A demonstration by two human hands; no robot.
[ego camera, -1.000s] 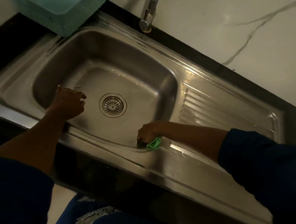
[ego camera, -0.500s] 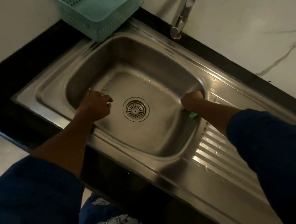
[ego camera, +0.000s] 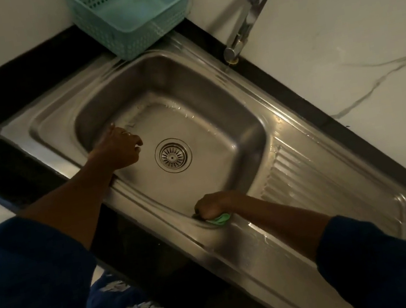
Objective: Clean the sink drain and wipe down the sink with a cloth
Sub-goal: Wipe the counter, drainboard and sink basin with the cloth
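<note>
A stainless steel sink [ego camera: 242,123] fills the middle of the view, with a round slotted drain strainer [ego camera: 173,155] in the bowl's floor. My right hand [ego camera: 214,204] grips a green cloth [ego camera: 219,219] and presses it against the bowl's near right corner, at the rim. Only a small part of the cloth shows under the fingers. My left hand [ego camera: 119,148] hangs inside the bowl at its left wall, left of the drain, fingers loosely curled, holding nothing. Water streaks glisten on the bowl's far floor.
A ribbed draining board [ego camera: 316,189] lies right of the bowl. A chrome tap [ego camera: 246,21] juts from the white marble wall over the far rim. A teal perforated plastic basket [ego camera: 131,13] stands at the far corner. Black counter [ego camera: 2,100] surrounds the sink.
My right hand with the cloth slid from the bowl's right wall back along it to the near right corner. My left hand stayed by the left wall. The camera view shifted.
</note>
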